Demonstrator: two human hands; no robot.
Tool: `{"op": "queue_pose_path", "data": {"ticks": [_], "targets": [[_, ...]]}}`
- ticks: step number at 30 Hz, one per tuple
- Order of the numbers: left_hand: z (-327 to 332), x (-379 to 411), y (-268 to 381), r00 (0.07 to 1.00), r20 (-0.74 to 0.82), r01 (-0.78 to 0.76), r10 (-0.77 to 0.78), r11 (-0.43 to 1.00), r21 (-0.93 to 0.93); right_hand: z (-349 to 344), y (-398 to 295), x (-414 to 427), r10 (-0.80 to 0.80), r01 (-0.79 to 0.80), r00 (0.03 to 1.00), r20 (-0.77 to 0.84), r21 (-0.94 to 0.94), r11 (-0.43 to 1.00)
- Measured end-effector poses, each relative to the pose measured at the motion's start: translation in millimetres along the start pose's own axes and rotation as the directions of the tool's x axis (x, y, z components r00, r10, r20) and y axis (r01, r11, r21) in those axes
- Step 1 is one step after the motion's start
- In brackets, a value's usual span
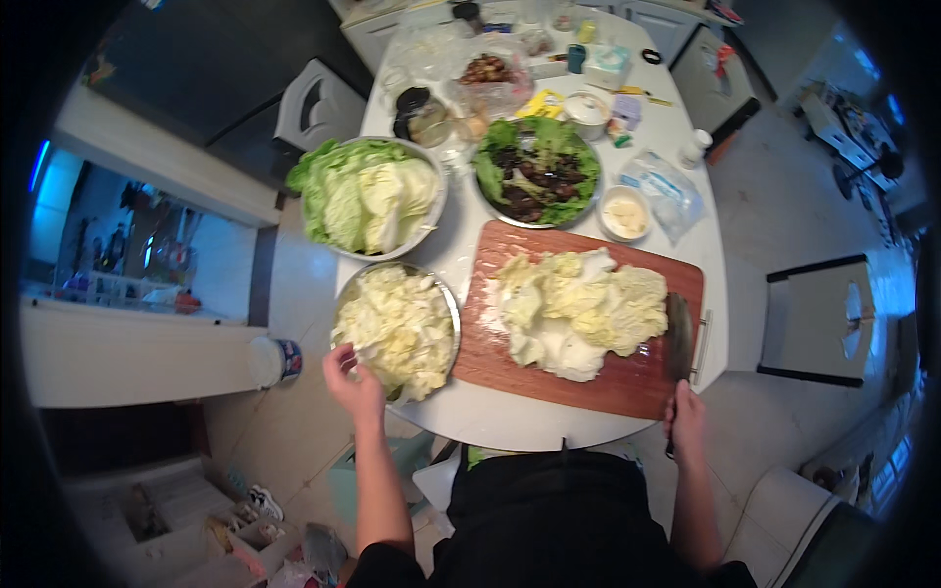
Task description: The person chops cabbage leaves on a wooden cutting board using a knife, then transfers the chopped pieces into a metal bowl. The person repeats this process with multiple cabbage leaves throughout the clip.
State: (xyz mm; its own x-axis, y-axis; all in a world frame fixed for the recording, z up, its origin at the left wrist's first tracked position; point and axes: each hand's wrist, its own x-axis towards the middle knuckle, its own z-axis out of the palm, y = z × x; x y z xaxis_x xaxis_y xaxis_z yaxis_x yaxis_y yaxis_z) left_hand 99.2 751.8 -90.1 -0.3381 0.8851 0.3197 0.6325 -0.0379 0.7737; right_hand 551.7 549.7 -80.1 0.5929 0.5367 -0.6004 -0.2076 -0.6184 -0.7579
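Observation:
My right hand [687, 420] grips the dark handle of a kitchen knife [679, 334]; its broad blade lies along the right part of a reddish wooden cutting board [481, 338]. Left of the blade, pale napa cabbage leaves [581, 312] are spread on the board. At the near left rim of a metal bowl, my left hand [354, 382] has its thumb and fingers apart, with nothing visible in it. Chopped cabbage [397, 323] fills that bowl [456, 323]. Whether the fingers touch the rim, I cannot tell.
A metal bowl [442, 192] of whole cabbage leaves overhangs the table's left edge. Behind the board stand a bowl of dark and green lettuce [537, 173] and a small white bowl [625, 213]. A plastic bag [665, 195] lies right. Chairs [816, 320] flank the table.

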Motion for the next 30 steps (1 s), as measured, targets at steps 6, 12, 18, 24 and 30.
{"op": "queue_pose_path", "data": {"ticks": [6, 12, 18, 24, 30], "targets": [[64.7, -70.5, 150.9, 0.827, 0.462, -0.146, 0.321, 0.916, -0.374, 1.3, 17.7, 8.2, -0.042, 0.042, 0.999, -0.015, 0.004, 0.999], [167.1, -127.2, 225.5, 0.344, 0.564, -0.651, 0.751, 0.624, -0.433, 3.9, 10.8, 1.5, -0.040, 0.040, 0.999, -0.005, 0.071, 0.997], [198.3, -118.3, 191.4, 0.050, 0.809, -0.856, 0.586, 0.442, -0.268, -1.3, 12.3, 0.8, 0.017, -0.017, 1.000, 0.004, 0.143, 0.990], [177.5, -77.3, 213.4, 0.170, 0.688, -0.729, 0.706, 0.560, -0.395, -7.2, 36.9, 9.3, -0.072, 0.073, 0.997, -0.011, 0.089, 0.993], [219.9, -21.9, 210.9, 0.559, 0.760, -0.619, 0.331, 0.776, 0.118, -8.8, 36.5, 12.1, -0.044, 0.045, 0.998, -0.033, 0.045, 0.998]]}}
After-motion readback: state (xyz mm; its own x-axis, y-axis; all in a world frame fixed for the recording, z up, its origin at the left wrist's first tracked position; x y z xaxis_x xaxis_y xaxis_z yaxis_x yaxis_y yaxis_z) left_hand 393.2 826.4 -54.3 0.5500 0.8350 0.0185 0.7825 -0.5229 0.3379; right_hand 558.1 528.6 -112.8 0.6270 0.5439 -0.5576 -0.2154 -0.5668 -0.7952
